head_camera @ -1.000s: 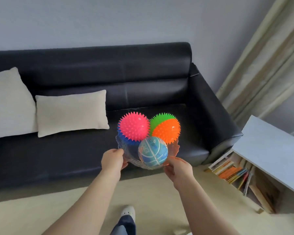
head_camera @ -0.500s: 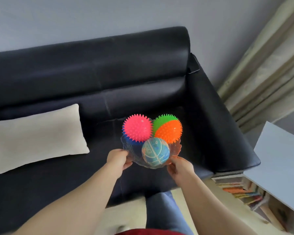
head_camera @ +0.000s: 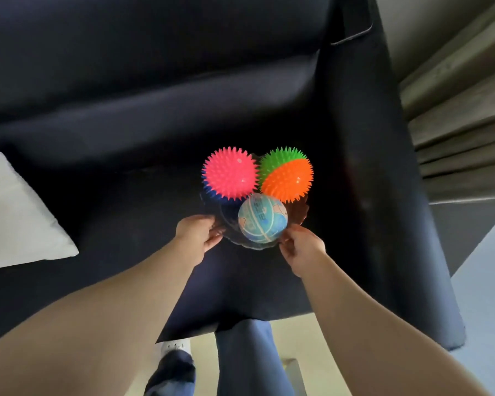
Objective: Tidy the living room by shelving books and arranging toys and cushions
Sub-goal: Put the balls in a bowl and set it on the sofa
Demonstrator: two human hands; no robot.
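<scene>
You hold the clear bowl (head_camera: 299, 214) over the sofa seat (head_camera: 112, 212), near the right armrest (head_camera: 363, 172). Your left hand (head_camera: 198, 233) and right hand (head_camera: 302, 248) both have their fingers closed on its near rim. Keep it level as you set it down, since the pink spiky ball (head_camera: 230, 173), the green-and-orange spiky ball (head_camera: 287, 175) and the blue ball (head_camera: 262, 222) sit high and could roll out. The bowl opens upward; being round, it has no clear long axis.

Spiky rubbery balls (head_camera: 230, 174) in a clear glossy bowl (head_camera: 299, 212) over a smooth black leather-look sofa (head_camera: 155, 115)
</scene>
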